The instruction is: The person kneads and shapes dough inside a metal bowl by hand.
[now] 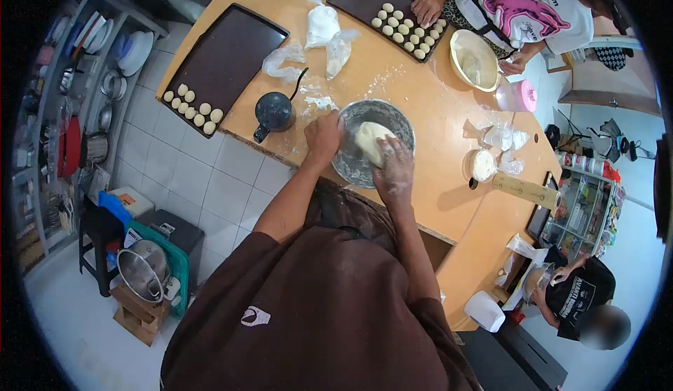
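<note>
Brown shirt [294, 300] fills my near view. Midway, I'd judge: dough [370, 136] gathered into one lump, undivided; more kneading, then portioning, likely left. Balls [199, 120] sit on the tray [235, 47] left of my left grip [322, 137], which is clamped on the bowl [352, 170] rim. Dough's inside, directly under my right grip [394, 168], fingers spread, unclamped.
</note>
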The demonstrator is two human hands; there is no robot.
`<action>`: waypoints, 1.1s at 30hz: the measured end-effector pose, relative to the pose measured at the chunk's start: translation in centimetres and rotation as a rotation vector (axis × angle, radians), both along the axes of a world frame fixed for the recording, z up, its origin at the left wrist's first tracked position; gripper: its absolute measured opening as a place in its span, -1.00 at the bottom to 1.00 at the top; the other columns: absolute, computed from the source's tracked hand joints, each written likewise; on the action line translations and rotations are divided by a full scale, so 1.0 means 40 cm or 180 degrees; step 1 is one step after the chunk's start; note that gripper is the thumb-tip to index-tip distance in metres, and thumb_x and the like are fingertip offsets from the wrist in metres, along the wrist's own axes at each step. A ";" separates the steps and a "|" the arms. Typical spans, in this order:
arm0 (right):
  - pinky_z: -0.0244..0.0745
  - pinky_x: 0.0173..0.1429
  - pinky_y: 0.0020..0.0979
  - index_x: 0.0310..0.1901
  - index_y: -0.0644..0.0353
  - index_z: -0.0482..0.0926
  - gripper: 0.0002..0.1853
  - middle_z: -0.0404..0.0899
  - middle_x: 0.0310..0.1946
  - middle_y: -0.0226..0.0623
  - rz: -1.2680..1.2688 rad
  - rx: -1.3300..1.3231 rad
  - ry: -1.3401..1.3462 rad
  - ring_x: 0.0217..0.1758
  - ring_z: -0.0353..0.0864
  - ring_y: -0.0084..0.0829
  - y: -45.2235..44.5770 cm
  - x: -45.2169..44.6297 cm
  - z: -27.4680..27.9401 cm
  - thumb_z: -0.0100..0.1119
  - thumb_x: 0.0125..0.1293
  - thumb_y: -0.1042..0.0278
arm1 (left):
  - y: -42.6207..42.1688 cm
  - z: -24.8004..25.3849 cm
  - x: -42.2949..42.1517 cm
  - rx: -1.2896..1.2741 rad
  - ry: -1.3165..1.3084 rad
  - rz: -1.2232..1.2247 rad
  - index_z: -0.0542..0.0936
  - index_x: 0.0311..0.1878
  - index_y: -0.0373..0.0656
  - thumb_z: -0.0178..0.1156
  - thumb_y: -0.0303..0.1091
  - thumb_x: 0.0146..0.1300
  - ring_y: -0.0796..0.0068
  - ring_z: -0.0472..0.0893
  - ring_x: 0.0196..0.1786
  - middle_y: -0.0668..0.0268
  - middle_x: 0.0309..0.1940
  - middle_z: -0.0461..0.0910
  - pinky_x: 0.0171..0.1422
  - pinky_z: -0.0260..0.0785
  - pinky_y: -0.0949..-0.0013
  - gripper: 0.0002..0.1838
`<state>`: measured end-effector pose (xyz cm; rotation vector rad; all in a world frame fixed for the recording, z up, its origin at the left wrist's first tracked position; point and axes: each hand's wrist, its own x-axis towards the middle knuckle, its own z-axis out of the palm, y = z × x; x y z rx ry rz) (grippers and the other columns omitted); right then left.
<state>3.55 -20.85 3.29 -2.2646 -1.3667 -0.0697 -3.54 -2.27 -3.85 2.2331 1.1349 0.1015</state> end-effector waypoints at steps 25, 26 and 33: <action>0.52 0.14 -0.01 0.05 0.12 0.70 -0.32 0.73 -0.03 -0.11 0.0097 -0.1503 0.1173 -0.03 0.69 0.01 0.073 0.069 -0.202 0.37 0.11 -0.32 | -0.025 -0.010 -0.001 0.0198 -0.0099 0.0130 0.59 -0.14 -0.19 0.22 -0.13 0.37 -0.12 0.70 -0.26 0.00 -0.37 0.68 -0.16 0.51 -0.12 -0.72; 0.53 0.14 -0.01 0.07 0.09 0.69 -0.31 0.73 -0.03 -0.11 0.0049 -0.1459 0.1077 -0.04 0.69 -0.01 0.079 0.056 -0.212 0.35 0.10 -0.34 | -0.028 -0.013 -0.001 0.0167 -0.0150 0.0121 0.59 -0.14 -0.20 0.23 -0.14 0.37 -0.13 0.69 -0.26 -0.01 -0.36 0.68 -0.15 0.50 -0.12 -0.71; 0.57 0.05 -0.10 0.14 -0.02 0.65 -0.23 0.75 -0.21 -0.10 0.0397 -0.1662 0.0815 -0.15 0.75 -0.14 0.109 0.094 -0.251 0.28 0.04 -0.46 | -0.029 -0.006 0.008 -0.0156 -0.0112 0.0281 0.61 -0.11 -0.27 0.24 -0.18 0.35 -0.23 0.67 -0.21 -0.11 -0.31 0.68 -0.11 0.48 -0.13 -0.70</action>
